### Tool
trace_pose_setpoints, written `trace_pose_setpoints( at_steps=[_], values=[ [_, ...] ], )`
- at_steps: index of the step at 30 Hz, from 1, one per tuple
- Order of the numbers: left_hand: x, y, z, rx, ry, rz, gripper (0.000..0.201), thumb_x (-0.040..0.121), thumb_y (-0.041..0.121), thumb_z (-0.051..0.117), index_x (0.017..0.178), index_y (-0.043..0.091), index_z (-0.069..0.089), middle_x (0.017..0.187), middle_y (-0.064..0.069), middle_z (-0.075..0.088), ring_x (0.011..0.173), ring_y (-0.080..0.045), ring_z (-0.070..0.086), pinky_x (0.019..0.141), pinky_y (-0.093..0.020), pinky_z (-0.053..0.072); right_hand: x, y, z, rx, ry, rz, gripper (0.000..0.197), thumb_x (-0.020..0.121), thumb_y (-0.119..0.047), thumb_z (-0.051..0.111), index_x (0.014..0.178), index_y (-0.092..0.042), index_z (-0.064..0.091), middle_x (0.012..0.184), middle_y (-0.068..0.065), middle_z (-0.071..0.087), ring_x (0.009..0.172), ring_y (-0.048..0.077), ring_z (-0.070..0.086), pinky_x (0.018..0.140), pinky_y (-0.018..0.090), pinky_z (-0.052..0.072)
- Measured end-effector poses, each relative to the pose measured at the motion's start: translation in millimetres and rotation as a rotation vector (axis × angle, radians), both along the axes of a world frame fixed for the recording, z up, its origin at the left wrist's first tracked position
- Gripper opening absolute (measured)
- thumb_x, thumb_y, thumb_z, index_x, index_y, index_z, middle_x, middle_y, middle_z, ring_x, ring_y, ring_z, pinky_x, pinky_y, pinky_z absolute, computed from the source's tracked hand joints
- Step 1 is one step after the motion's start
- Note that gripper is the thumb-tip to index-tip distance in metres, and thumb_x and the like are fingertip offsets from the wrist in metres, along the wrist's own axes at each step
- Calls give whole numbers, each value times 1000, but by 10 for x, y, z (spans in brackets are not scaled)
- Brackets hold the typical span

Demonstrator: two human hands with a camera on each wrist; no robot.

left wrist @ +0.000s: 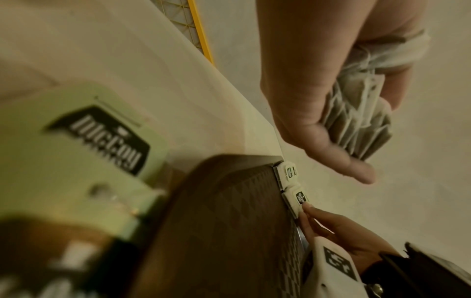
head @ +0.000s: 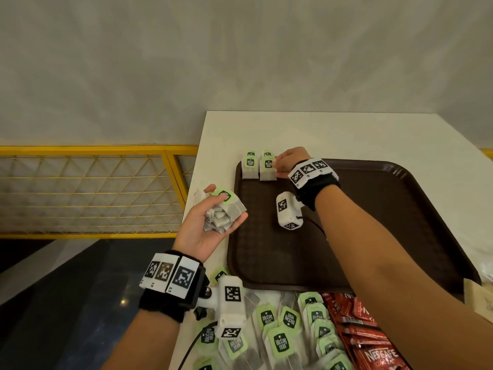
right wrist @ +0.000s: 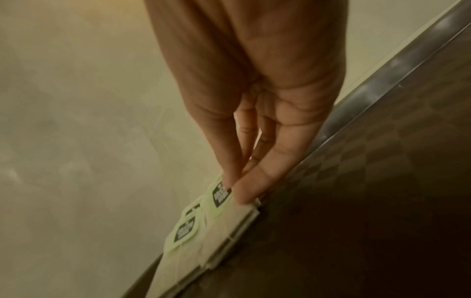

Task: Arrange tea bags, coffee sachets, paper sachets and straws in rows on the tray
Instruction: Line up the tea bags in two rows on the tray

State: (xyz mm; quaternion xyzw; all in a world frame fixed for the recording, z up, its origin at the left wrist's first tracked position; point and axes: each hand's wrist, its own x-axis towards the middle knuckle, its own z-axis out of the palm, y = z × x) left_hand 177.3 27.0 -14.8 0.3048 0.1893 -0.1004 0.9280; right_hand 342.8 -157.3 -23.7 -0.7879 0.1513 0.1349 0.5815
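A dark brown tray (head: 373,236) lies on the white table. At its far left corner sit two small stacks of green-tagged tea bags (head: 250,166). My right hand (head: 286,164) pinches the top tea bag of the right stack (head: 268,168), thumb and fingertips (right wrist: 244,191) on its tag end. My left hand (head: 210,225) hovers palm up by the tray's left rim and grips a bundle of tea bags (head: 222,212), whose stacked edges (left wrist: 356,129) show in the left wrist view. No straws or paper sachets are in view.
A loose heap of tea bags (head: 280,337) covers the table's near edge, with red coffee sachets (head: 368,340) to its right. A yellow mesh railing (head: 93,190) stands left of the table. Most of the tray floor is bare.
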Motion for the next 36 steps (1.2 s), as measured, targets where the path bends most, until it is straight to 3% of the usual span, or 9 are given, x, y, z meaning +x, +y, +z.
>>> trace_pose_setpoints(
  at_steps=[7,10,13,16,21,25,30,33,36],
  values=[
    [-2,8,-16,8,12,3,23,88,3,55,103,21,55,99,-11,60,98,-28,60,66,-45,59,58,36,-119,-116,-15,21,18,80,-8,69,72,-15,54,83,8,62,82,23,63,84,39,56],
    [-6,5,1,8,15,1,22,88,3,55,101,21,56,99,-10,59,95,-28,61,71,-47,57,78,102,-120,-233,-36,19,23,77,-13,76,68,-9,55,66,7,59,78,26,61,84,42,55],
    [-1,12,5,-3,13,6,23,88,3,55,102,21,56,98,-10,60,96,-28,61,73,-47,56,55,98,-69,-274,-48,40,29,76,-18,77,68,-10,51,64,4,53,72,23,56,85,37,53],
    [12,21,-10,-13,13,16,23,88,4,55,103,21,57,97,-10,61,96,-29,61,73,-47,56,-26,53,-4,-341,-37,150,36,71,-23,82,81,-10,49,72,0,51,75,19,53,85,36,50],
    [33,-22,-12,-20,12,3,21,88,4,55,100,21,56,94,-10,62,97,-29,61,73,-47,56,-111,122,58,-572,-57,287,45,69,-23,83,85,-12,42,95,6,55,87,23,54,73,32,45],
    [35,-35,-8,-13,10,-9,20,88,4,56,100,21,57,95,-10,61,100,-29,60,74,-48,56,-115,133,68,-592,-52,265,47,71,-24,81,71,-17,34,76,-1,47,86,21,51,68,30,40],
    [45,-7,-15,-7,10,2,22,88,4,56,103,21,55,93,-10,63,97,-28,61,75,-49,56,-112,154,45,-562,-24,261,37,72,-29,79,94,-5,62,89,8,64,79,21,58,62,27,44],
    [44,-6,-23,-5,7,-5,23,88,5,56,104,20,55,93,-10,63,97,-28,61,76,-49,55,-115,158,54,-551,2,274,42,72,-32,79,99,-4,64,88,7,63,76,20,58,58,26,44],
    [41,-4,-26,-6,10,-3,23,87,4,57,104,20,55,95,-10,62,98,-28,61,75,-49,56,-111,151,52,-531,21,265,38,71,-32,80,90,-6,61,86,9,62,70,20,57,57,25,44]
  ],
)
